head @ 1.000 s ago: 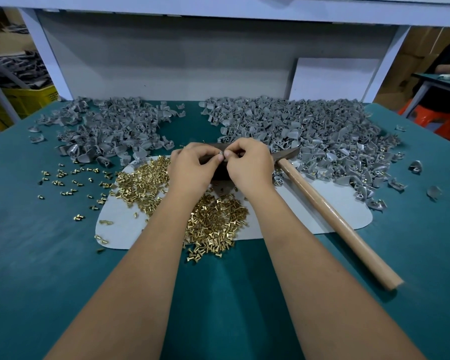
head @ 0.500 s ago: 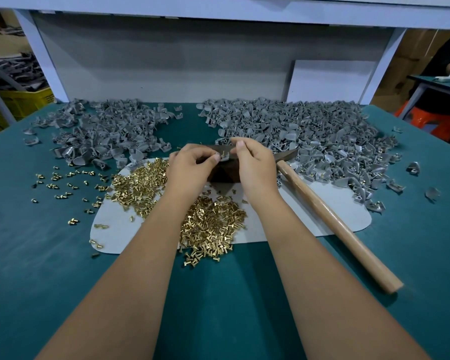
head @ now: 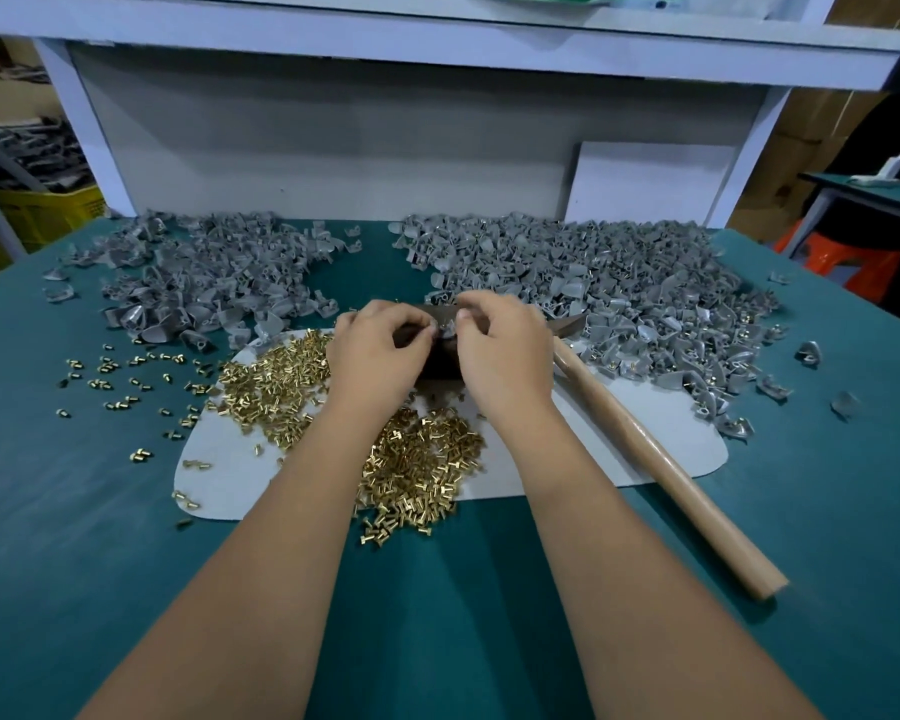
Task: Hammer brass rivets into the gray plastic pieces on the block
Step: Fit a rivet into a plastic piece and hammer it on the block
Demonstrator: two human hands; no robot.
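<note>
A dark block stands on a white mat at the table's middle, mostly hidden by my hands. My left hand and my right hand meet over the block, fingers curled, pinching a small gray plastic piece between their tips. Whether a rivet is held there is hidden. Brass rivets lie heaped on the mat beneath my wrists. A wooden-handled hammer lies untouched to the right of my right hand, its head beside the block.
Gray plastic pieces lie in two big piles, back left and back right. Loose rivets scatter over the teal table at left. A white board leans against the back wall. A yellow crate sits off the table, far left.
My hands stay together over the block; the fingertips shifted slightly as they work the small gray piece. The hammer has not moved.
</note>
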